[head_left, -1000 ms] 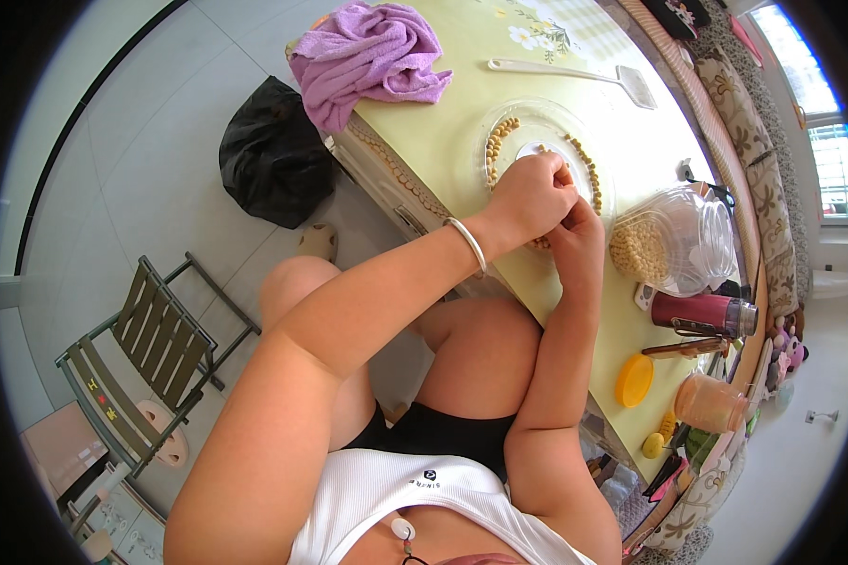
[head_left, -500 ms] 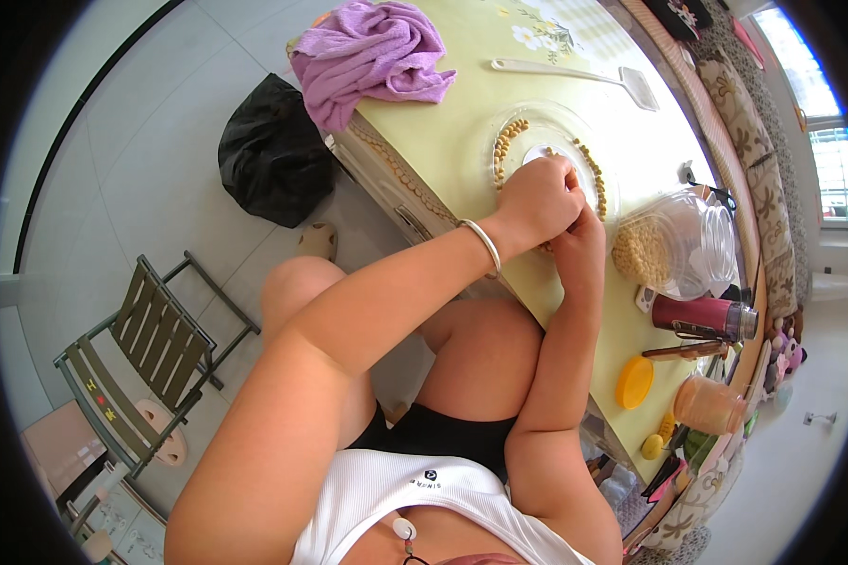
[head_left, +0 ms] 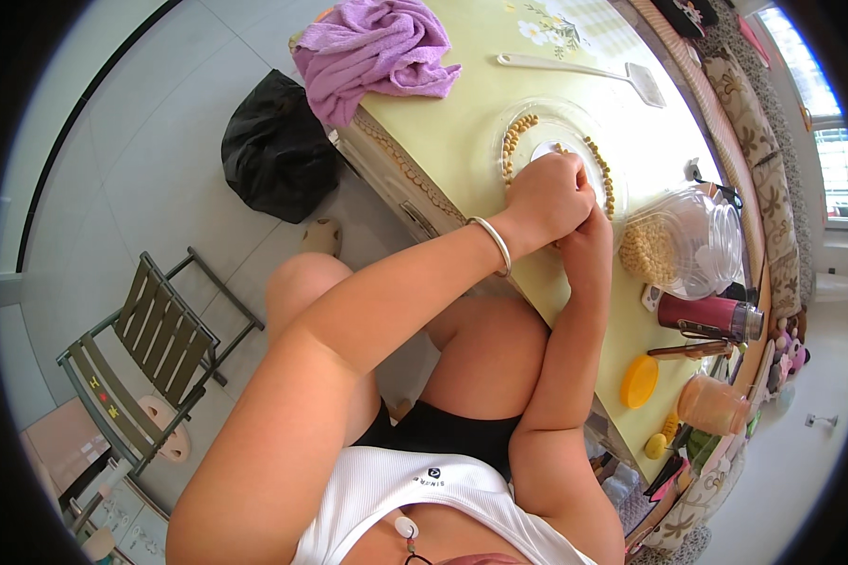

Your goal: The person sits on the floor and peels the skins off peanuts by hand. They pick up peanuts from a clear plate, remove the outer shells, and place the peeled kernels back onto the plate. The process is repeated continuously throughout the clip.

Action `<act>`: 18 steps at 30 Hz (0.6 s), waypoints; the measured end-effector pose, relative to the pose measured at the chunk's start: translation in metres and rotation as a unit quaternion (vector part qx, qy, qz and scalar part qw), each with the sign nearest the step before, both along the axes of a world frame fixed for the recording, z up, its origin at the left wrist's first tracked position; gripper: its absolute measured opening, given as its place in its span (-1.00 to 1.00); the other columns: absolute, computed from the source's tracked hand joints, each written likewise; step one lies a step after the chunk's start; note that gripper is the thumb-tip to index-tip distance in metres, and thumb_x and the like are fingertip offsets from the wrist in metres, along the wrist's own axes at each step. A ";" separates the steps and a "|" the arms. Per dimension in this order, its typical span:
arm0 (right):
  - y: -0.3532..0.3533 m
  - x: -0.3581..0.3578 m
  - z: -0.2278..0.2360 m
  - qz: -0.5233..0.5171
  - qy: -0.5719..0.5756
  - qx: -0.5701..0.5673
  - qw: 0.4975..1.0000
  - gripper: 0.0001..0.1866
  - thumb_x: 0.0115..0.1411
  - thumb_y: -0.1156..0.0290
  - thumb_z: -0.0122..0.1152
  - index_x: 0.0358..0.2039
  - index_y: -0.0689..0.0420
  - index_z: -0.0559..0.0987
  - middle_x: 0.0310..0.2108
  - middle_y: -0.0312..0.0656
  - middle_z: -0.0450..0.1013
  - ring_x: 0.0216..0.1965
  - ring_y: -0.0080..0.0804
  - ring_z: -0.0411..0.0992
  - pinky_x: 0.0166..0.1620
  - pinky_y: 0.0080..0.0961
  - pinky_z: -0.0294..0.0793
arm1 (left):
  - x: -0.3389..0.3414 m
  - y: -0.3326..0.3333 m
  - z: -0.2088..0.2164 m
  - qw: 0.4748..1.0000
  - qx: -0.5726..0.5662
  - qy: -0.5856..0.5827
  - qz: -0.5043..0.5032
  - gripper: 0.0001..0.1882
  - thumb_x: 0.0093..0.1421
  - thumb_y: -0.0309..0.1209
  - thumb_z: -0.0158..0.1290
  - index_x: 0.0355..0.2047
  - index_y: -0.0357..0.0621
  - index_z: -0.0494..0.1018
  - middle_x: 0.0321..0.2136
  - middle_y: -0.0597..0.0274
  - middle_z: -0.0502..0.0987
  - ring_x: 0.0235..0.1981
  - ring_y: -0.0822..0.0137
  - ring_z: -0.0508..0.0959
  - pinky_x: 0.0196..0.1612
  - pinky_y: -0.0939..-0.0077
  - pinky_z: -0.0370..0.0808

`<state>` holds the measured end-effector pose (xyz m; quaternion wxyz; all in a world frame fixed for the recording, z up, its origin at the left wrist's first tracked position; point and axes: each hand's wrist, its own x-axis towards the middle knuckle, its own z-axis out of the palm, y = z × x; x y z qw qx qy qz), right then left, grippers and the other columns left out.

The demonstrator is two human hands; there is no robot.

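Meeting over the near side of the plate (head_left: 565, 121), the left hand (head_left: 548, 196) and right hand (head_left: 588, 235) touch, left partly over right. Fingers curled in, fingertips drawn together. From here I cannot tell what, if anything, is pinched between them. Bangle (head_left: 497, 237) on the left wrist.

Plate: clear, on the table (head_left: 443, 141), close to the near edge and about midway along it. Beans (head_left: 606, 174) lie on it in two curved rows, left and right, following the rim. White disc (head_left: 544, 151) in the middle, a few beans on it, part of it hidden from me by the left hand.

Just beside the plate, to the right: clear jar (head_left: 711, 250), beans in its lower part. Next along toward the right corner I note a maroon bottle (head_left: 697, 313), then a yellow lid (head_left: 639, 381) nearer the near edge, and a pinkish tub (head_left: 711, 405) toward the far edge.

Beyond the plate, a white spatula (head_left: 645, 85), handle pointing left. Purple towel (head_left: 377, 56) heaped at the left near corner. Black bag (head_left: 278, 151) on the floor below that corner.
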<state>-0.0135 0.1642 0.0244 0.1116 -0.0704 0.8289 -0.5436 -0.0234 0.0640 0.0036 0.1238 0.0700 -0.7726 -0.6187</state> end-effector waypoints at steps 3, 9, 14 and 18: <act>0.004 -0.003 -0.004 0.006 0.000 -0.003 1.000 -0.69 0.15 0.59 0.13 -0.06 0.25 0.50 -0.30 -0.25 0.52 -0.35 -0.63 0.45 -0.37 -0.62 0.45 | -0.001 0.000 0.000 1.000 -0.004 0.002 0.002 -0.82 0.08 -0.38 0.05 -0.42 -0.26 0.50 -0.48 -0.02 0.57 -0.41 0.08 0.56 -0.29 0.26 0.50; 0.004 -0.003 -0.001 0.002 -0.013 0.010 1.000 -0.69 0.15 0.58 0.13 -0.05 0.25 0.50 -0.29 -0.25 0.53 -0.34 -0.61 0.45 -0.36 -0.61 0.46 | 0.000 -0.001 0.002 1.000 0.002 -0.011 -0.011 -0.82 0.08 -0.37 0.05 -0.42 -0.26 0.50 -0.46 -0.02 0.57 -0.40 0.08 0.56 -0.28 0.26 0.50; 0.003 -0.003 -0.002 0.002 -0.009 0.018 1.000 -0.69 0.14 0.58 0.13 -0.07 0.26 0.50 -0.29 -0.24 0.53 -0.34 -0.61 0.46 -0.36 -0.60 0.47 | -0.001 -0.001 0.000 1.000 -0.002 -0.006 -0.006 -0.81 0.08 -0.37 0.05 -0.41 -0.27 0.50 -0.46 -0.01 0.57 -0.40 0.08 0.57 -0.28 0.26 0.50; 0.003 -0.003 -0.002 -0.004 -0.007 0.018 1.000 -0.70 0.14 0.58 0.13 -0.08 0.25 0.51 -0.30 -0.25 0.52 -0.34 -0.61 0.46 -0.37 -0.60 0.47 | 0.000 -0.001 0.000 1.000 -0.003 -0.003 -0.004 -0.81 0.08 -0.37 0.05 -0.41 -0.27 0.50 -0.45 -0.02 0.57 -0.39 0.08 0.57 -0.27 0.26 0.50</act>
